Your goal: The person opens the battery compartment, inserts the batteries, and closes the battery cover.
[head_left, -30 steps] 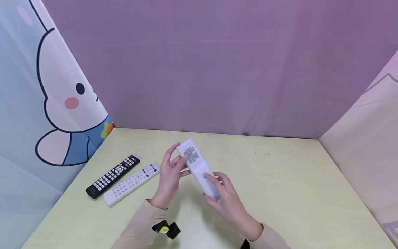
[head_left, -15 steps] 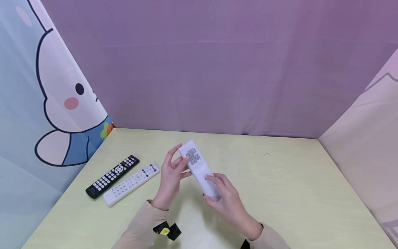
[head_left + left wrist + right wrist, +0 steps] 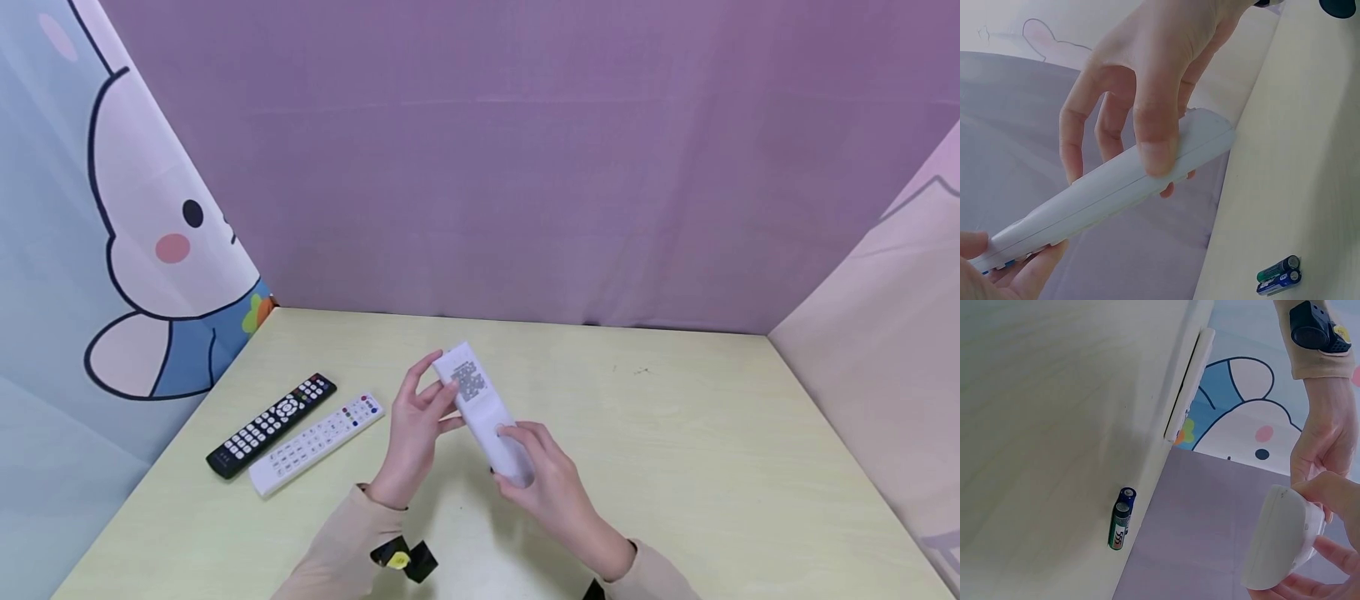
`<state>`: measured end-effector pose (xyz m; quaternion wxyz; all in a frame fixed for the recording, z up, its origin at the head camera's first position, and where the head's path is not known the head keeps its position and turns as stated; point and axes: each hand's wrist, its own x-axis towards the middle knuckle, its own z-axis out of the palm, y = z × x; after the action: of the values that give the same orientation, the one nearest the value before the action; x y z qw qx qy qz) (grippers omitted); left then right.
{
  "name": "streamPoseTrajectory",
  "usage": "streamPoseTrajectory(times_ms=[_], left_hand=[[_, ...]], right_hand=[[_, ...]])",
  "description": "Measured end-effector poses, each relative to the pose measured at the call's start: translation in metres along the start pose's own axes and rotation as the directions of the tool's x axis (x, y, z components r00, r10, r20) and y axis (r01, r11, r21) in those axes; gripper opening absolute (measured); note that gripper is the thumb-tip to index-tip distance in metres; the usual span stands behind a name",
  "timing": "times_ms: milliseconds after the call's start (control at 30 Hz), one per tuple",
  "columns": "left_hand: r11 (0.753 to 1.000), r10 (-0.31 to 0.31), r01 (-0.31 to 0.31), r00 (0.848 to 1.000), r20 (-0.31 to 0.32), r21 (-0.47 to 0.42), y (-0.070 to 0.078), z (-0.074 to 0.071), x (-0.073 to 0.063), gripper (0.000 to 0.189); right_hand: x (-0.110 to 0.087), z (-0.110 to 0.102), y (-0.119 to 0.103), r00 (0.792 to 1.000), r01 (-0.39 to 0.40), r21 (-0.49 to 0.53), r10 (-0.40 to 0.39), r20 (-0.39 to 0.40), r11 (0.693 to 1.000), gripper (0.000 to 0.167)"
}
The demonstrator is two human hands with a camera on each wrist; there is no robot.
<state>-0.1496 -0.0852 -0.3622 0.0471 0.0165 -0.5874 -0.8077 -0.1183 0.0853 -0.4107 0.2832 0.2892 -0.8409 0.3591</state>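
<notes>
Both hands hold a white remote control (image 3: 487, 412) off the table, its labelled back facing up and its far end angled to the left. My left hand (image 3: 414, 433) grips the far end, by the label. Around the near, thicker end is my right hand (image 3: 551, 483), one digit lying on the back. The left wrist view shows the remote (image 3: 1104, 194) side-on, with the right hand (image 3: 1154, 81) above it and the left hand (image 3: 1022, 275) at the lower left corner. Two batteries, one green (image 3: 1274, 269) and one blue (image 3: 1279, 283), lie side by side on the table.
On the left of the pale table (image 3: 675, 467) lie a black remote control (image 3: 272, 427) and another white remote control (image 3: 318, 446), both buttons up. A purple cloth (image 3: 525, 167) hangs behind the table, with a cartoon-printed cloth (image 3: 150, 208) on the left.
The white remote and both hands have shifted slightly right and toward the body. The grips look the same, and the remotes on the table have not moved.
</notes>
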Motion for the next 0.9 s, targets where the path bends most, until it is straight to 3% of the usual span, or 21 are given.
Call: streamPoseTrajectory(times_ms=[900], left_hand=[[1.0, -0.012, 0.012, 1.0, -0.019, -0.017, -0.0034, -0.0019, -0.0007, 0.048]], right_hand=[[-0.0041, 0.0014, 0.0015, 1.0, -0.017, 0.038, 0.016, 0.006, 0.999, 0.06]])
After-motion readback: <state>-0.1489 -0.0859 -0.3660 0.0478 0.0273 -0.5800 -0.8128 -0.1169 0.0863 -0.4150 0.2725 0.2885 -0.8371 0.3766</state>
